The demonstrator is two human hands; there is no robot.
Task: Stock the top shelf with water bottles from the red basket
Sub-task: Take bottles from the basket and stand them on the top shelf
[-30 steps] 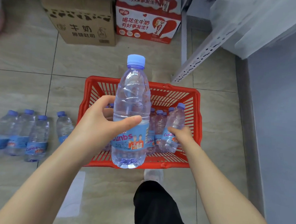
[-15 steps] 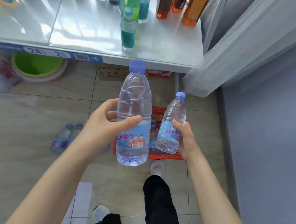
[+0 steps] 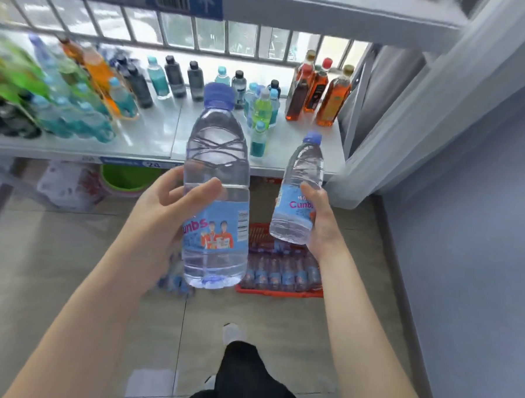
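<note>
The left grip [image 3: 159, 221] was curled round a water bottle [image 3: 217, 172], thumb across its front above the label, holding it upright. The right grip [image 3: 322, 229] was wrapped round a second water bottle [image 3: 300, 182] at its label, tilted slightly, just right of the first and apart from it. Below both grips sat the red basket [image 3: 280, 292] on the floor [image 3: 69, 264], with more bottles inside. Beyond the grips stood a shelf [image 3: 155, 132] of mixed drinks, with a higher shelf [image 3: 326, 10] above.
</note>
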